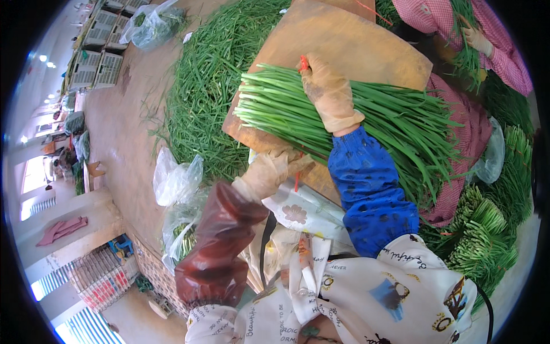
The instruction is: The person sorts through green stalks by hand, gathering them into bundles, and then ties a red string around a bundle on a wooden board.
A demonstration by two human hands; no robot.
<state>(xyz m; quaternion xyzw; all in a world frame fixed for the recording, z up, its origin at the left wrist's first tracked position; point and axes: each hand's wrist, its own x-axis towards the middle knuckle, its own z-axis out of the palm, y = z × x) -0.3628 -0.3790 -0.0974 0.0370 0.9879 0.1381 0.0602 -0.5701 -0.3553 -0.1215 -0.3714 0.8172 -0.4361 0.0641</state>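
A thick bunch of green garlic chives (275, 99) lies across a worn wooden board (343, 38), its pale cut ends to the left and its leaf tips to the right. My right hand (328, 92), in a stained thin glove, rests over the middle of the bunch, and a red tie (304, 62) sticks up between its thumb and fingers. At the board's near edge, my gloved left hand (268, 172) pinches the lower part of the same-coloured red tie (297, 181), which hangs below its fingers. The tie's path under the bunch is hidden.
Loose green leaves (206, 90) pile beyond the board's left side. Clear plastic bags (176, 178) stand near my left arm. At right lie a pink checked cloth (464, 129) and stacked chive bunches (481, 223). A co-worker's gloved hand (478, 41) holds chives. Plastic crates (96, 66) stand far left.
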